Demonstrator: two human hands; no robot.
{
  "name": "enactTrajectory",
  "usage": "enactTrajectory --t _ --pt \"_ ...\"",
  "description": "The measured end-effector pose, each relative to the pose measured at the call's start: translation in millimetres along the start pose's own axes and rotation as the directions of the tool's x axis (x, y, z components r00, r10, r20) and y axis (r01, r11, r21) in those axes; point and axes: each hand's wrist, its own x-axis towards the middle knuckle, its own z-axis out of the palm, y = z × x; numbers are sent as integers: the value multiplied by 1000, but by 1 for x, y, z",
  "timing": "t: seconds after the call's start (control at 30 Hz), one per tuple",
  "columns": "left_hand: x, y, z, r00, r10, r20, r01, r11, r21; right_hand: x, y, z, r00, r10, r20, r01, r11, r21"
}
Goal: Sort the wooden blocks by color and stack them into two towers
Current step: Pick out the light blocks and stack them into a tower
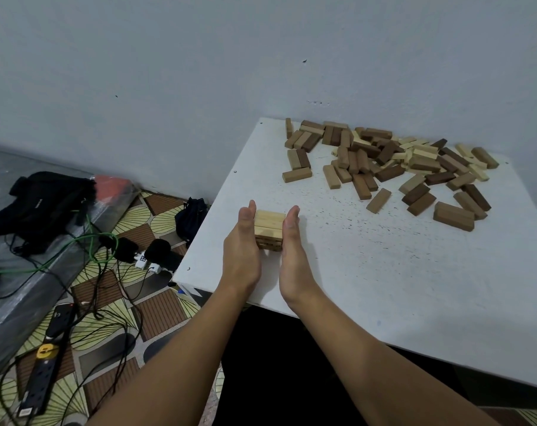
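We work at a white table (384, 272) pushed against a pale wall (168, 72), with a patterned floor (156, 312) to the left strewn with cables (107, 302), a power strip (41, 382) and a black bag (42, 204). Our left hand (241, 250) and right hand (293, 256) stand edge-on with straight fingers, pressing the two sides of a short light-wood tower (269, 229) near the table's left edge. The loose pile of blocks (393, 164), light and dark mixed, lies well apart by the wall.

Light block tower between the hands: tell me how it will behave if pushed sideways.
The tower is short and squat, so it probably slides rather than tips. Its layers look loose, so single blocks may shift. The left hand and right hand, pressed flat against its sides, likely keep it square.
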Motion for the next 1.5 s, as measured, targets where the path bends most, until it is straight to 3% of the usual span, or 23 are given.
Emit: enactTrajectory --t 0.2,0.4,0.57,0.63,0.73,0.77,0.83,0.97,1.2,1.4,1.5 --pt "14 20 -7 992 -126 -30 114 960 -255 -8 -31 -17 990 -73 -122 82 994 68" --pt "37 59 -19 991 16 -136 -28 996 -85 -8 -65 -71 977 -118 -177 111 993 -46" --pt "43 95 10 985 172 -32 -167 980 105 -14 -85 -123 976 -144 -161 112 975 -190" --pt "43 101 29 959 275 73 -283 889 359 -15 -85 -148 955 -238 -176 135 879 -457" --pt "47 101 69 933 208 293 -360 543 759 -13 -87 -190 922 -362 -135 111 583 -805" --pt "47 99 85 919 167 357 -394 429 813 -13 -90 -204 923 -372 -103 86 458 -885" --pt "46 92 115 886 110 450 -462 294 837 -14 -97 -230 942 -327 -77 19 282 -959" --pt "42 75 173 843 43 536 -530 236 815 -15 -101 -282 963 -237 -126 -93 148 -985" --pt "52 46 257 785 64 616 -619 118 776 4 -97 -350 983 -123 -133 -122 93 -988" --pt "91 29 295 770 306 559 -628 213 748 29 -103 -369 952 -299 -66 -13 177 -984" --pt "108 29 306 775 396 492 -596 202 777 45 -107 -381 929 -366 -52 36 228 -973"
